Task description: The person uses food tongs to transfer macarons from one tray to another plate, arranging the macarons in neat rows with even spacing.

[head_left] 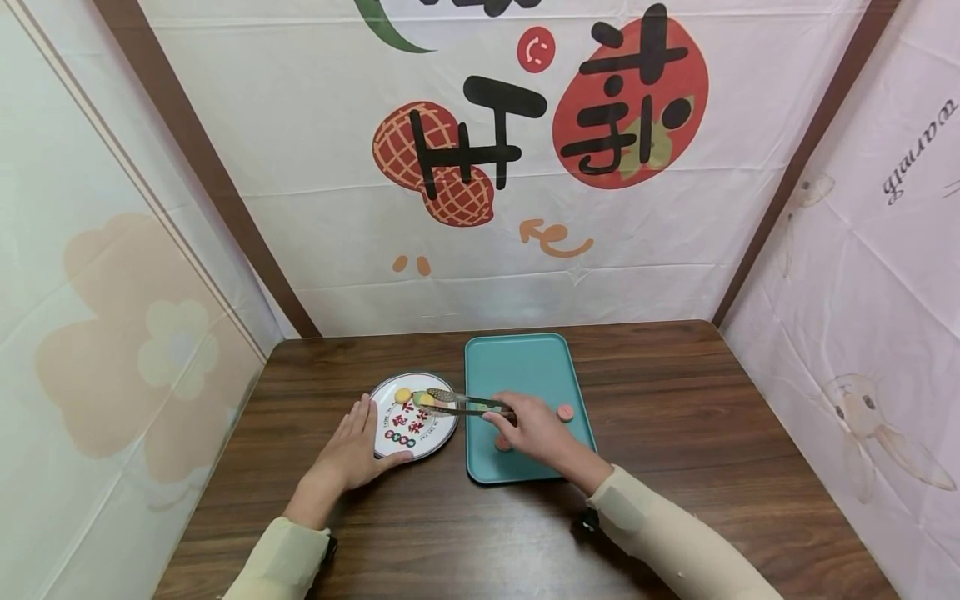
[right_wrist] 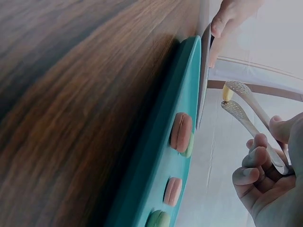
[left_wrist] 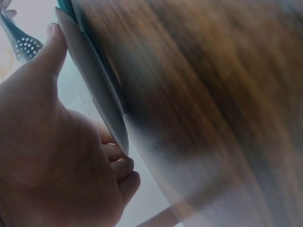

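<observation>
My left hand rests along the left and near rim of a round white plate with red lettering, fingers straight and thumb spread. In my right hand is a pair of metal tongs, gripped by the handles and reaching left over the plate. A yellow macaron sits between the perforated tong tips. On the plate lie another yellow macaron and, by the tongs, a green piece. Pink macarons and green macarons lie on the teal tray, partly hidden under my right hand in the head view.
The wooden table bears the plate on the left and the tray just to its right. A printed white curtain stands behind the table, with fabric walls at both sides.
</observation>
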A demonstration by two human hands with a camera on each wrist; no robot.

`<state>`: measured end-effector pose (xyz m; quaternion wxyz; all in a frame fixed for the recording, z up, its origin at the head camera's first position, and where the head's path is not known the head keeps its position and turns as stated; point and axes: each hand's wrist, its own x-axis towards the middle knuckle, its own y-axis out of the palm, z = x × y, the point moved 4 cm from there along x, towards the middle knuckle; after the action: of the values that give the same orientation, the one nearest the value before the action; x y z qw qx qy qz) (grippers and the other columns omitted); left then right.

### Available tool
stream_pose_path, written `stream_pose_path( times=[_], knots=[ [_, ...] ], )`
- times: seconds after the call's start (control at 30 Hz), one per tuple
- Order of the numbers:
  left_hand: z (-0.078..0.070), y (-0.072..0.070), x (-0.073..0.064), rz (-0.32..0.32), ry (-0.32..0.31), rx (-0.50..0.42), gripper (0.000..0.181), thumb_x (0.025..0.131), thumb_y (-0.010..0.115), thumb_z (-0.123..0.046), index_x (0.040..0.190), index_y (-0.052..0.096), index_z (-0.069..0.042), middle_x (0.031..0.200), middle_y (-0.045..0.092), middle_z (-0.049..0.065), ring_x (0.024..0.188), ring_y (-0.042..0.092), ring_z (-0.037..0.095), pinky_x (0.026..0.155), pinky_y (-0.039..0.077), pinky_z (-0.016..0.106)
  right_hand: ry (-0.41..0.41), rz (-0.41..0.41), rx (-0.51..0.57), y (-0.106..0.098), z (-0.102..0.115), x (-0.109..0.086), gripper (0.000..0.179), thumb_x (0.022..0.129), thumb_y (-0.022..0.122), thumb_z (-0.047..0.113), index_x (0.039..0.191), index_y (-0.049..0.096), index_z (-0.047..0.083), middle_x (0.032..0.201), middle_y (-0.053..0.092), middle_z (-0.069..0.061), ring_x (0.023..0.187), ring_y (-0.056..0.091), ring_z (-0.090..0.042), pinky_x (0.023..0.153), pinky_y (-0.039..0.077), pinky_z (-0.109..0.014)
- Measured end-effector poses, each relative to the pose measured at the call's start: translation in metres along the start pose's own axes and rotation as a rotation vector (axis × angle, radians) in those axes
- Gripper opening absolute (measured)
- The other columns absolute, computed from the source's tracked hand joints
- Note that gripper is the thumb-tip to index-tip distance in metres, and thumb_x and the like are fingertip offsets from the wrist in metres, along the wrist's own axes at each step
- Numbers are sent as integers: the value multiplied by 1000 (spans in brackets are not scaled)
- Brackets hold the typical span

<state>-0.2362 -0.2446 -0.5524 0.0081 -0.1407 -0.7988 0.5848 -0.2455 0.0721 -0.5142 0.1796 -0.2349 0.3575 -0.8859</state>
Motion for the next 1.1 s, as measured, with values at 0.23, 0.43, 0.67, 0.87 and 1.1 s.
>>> stream_pose_path(
  times=[0.23,0.43,0.67,0.87,1.1],
  knots=[
    [2,0,1,1,0,-1,131,93,65,-77,164,9,17,174,4,37,162,8,51,132,13,61,32,52,57,6,4,6,20,112,62,33,117,70,15,66,60,6,51,50,-7,49,43,-25],
    [2,-2,0,7,-4,4,130,93,65,-77,164,9,18,173,4,37,162,8,51,132,14,62,20,60,9,11,9,12,30,112,61,36,121,72,9,63,52,9,49,42,-6,46,37,-24],
    [2,-1,-1,1,-1,8,130,93,65,-77,164,10,18,173,4,37,162,9,51,132,14,61,-3,63,-40,17,16,21,27,111,64,32,118,73,8,67,49,6,52,36,-5,48,31,-23],
    [1,-1,-2,-1,0,6,129,94,65,-77,164,11,17,174,5,36,162,9,51,132,15,61,7,69,-50,23,17,27,29,110,66,31,123,74,6,70,51,6,53,38,-5,48,32,-23],
    [0,-1,-2,10,-4,11,130,94,64,-77,164,10,17,174,4,37,162,9,51,133,14,61,22,79,-62,29,18,32,35,110,65,33,130,73,4,76,58,5,56,46,-6,52,39,-25]
  ],
)
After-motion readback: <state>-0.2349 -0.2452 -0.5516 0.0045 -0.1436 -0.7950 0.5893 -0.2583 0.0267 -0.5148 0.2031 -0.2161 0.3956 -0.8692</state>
